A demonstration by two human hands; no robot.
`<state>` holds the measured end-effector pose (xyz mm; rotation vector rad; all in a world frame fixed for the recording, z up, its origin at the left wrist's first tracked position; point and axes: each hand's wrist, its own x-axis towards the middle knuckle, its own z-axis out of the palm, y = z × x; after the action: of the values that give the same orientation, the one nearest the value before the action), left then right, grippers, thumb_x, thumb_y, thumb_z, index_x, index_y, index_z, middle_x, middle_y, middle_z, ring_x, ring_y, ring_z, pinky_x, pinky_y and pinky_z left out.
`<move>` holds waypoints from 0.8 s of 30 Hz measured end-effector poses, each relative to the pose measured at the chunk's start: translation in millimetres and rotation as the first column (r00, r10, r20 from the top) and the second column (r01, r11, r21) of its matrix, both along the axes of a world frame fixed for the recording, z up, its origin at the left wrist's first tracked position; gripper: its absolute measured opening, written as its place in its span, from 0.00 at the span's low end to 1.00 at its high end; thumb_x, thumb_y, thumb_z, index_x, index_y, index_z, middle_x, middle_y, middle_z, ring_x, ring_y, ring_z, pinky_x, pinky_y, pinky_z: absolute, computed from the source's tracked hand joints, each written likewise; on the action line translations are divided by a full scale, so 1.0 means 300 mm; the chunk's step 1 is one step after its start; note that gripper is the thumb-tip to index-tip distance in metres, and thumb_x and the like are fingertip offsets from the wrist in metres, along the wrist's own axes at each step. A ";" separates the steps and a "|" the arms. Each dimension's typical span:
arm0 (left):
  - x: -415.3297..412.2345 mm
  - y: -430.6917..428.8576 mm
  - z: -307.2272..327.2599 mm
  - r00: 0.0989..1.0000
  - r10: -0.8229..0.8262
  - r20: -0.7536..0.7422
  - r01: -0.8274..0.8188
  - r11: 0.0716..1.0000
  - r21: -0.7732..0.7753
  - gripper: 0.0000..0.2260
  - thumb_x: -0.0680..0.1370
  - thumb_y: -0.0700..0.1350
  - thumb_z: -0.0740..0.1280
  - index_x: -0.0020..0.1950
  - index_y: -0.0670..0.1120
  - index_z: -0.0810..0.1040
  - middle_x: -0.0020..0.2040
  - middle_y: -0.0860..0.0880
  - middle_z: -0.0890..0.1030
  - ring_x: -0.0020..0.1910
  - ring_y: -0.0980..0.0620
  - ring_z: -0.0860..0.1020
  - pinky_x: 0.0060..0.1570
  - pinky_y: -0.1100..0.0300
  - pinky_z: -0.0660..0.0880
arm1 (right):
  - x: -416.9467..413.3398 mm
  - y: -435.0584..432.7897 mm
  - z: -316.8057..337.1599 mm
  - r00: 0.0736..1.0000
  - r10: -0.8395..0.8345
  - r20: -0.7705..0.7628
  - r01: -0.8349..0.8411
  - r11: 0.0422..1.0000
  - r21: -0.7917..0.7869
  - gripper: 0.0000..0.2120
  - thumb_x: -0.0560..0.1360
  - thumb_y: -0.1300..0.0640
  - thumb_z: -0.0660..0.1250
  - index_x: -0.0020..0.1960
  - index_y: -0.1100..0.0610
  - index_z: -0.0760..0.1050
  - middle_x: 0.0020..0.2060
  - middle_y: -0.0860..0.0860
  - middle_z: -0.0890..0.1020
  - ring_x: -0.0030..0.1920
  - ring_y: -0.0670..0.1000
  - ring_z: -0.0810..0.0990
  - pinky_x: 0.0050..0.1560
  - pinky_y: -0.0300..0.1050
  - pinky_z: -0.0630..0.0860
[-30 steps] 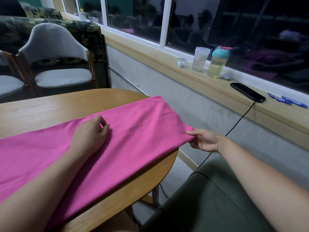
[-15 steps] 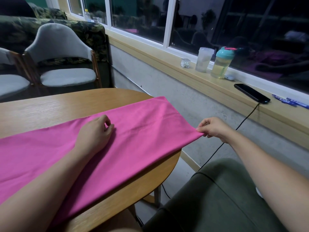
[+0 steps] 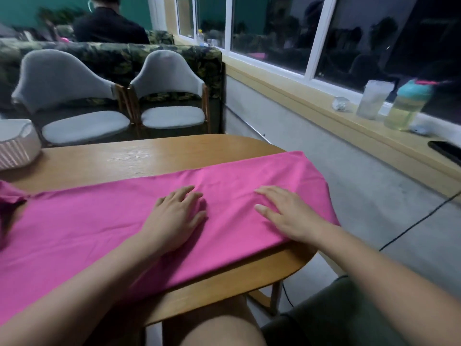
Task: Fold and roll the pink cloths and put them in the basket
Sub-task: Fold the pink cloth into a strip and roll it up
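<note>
Now that my right hand (image 3: 290, 217) has let go of the corner it was pinching out past the edge half a second ago, it lies flat, fingers straight and spread, on the right end of the pink cloth (image 3: 87, 221). My left hand (image 3: 177, 218), whose fingers were curled, has flattened beside it, near but not touching. Neither grips anything; both press palm-down. I read that as the tugging-straight being over and the smoothing under way, so rolling from this end should come next. The cloth is a long band, seemingly doubled, running from the lower left of the frame to the centre right, its end drooping over the rounded rim of the tabletop (image 3: 149, 156). It is thin, matte and soft, faintly wrinkled between my hands, and should slide easily on the smooth, glossy wood. At the far left a darker pink bunch lies crumpled; whether it is a second cloth I cannot tell. The basket (image 3: 17, 151), pale with striped, soft-looking sides, sits at the left edge of the frame, well apart from my hands.
</note>
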<state>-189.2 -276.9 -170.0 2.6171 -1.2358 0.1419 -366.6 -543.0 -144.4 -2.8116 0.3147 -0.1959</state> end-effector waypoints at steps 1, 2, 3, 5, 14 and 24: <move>0.014 0.046 -0.002 1.000 0.026 -0.009 -0.026 1.000 0.006 0.25 0.83 0.65 0.59 0.78 0.58 0.66 0.82 0.52 0.64 0.79 0.49 0.66 0.74 0.46 0.65 | 0.032 0.033 -0.019 0.999 0.034 -0.010 -0.034 0.999 0.002 0.28 0.84 0.36 0.57 0.80 0.47 0.66 0.78 0.47 0.70 0.79 0.48 0.65 0.79 0.57 0.62; 0.029 0.093 -0.005 0.998 0.051 -0.022 -0.051 0.999 0.015 0.27 0.83 0.66 0.58 0.79 0.58 0.65 0.83 0.52 0.63 0.80 0.49 0.65 0.75 0.46 0.64 | 0.064 0.062 -0.034 0.998 0.058 -0.014 -0.058 0.998 0.002 0.29 0.84 0.36 0.56 0.81 0.47 0.65 0.79 0.47 0.68 0.80 0.49 0.63 0.79 0.57 0.61; 0.045 0.136 -0.010 0.996 0.074 -0.044 -0.073 0.997 0.022 0.28 0.83 0.67 0.57 0.81 0.58 0.63 0.84 0.52 0.62 0.81 0.50 0.62 0.76 0.46 0.62 | 0.095 0.087 -0.049 0.997 0.073 -0.017 -0.073 0.997 0.000 0.29 0.84 0.35 0.56 0.82 0.47 0.64 0.81 0.47 0.67 0.81 0.48 0.62 0.80 0.57 0.60; 0.079 0.215 -0.023 0.989 0.116 -0.092 -0.114 0.993 0.033 0.31 0.83 0.69 0.54 0.83 0.57 0.61 0.85 0.53 0.59 0.84 0.51 0.57 0.79 0.47 0.58 | 0.153 0.132 -0.071 0.995 0.094 -0.014 -0.094 0.996 0.001 0.31 0.84 0.34 0.53 0.83 0.46 0.61 0.82 0.47 0.63 0.83 0.47 0.58 0.82 0.57 0.57; 0.208 0.291 -0.048 0.974 0.216 -0.063 -0.209 0.973 0.102 0.30 0.85 0.67 0.46 0.86 0.61 0.49 0.86 0.56 0.47 0.85 0.54 0.46 0.83 0.50 0.47 | 0.312 0.101 -0.114 0.991 0.089 -0.104 -0.102 0.987 -0.125 0.37 0.82 0.28 0.43 0.86 0.44 0.51 0.85 0.43 0.50 0.84 0.43 0.46 0.84 0.51 0.45; 0.298 0.168 -0.004 0.944 0.298 -0.140 -0.276 0.948 0.159 0.29 0.86 0.63 0.50 0.86 0.56 0.53 0.87 0.50 0.48 0.85 0.46 0.48 0.81 0.43 0.49 | 0.497 0.119 -0.083 0.987 -0.013 -0.161 -0.013 0.987 -0.161 0.37 0.84 0.32 0.42 0.86 0.51 0.49 0.85 0.48 0.48 0.85 0.48 0.46 0.84 0.55 0.43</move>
<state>-99.8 -226.5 -171.3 2.8495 -0.8314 -0.1091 -217.4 -507.2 -169.3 -2.9957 0.3503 0.0076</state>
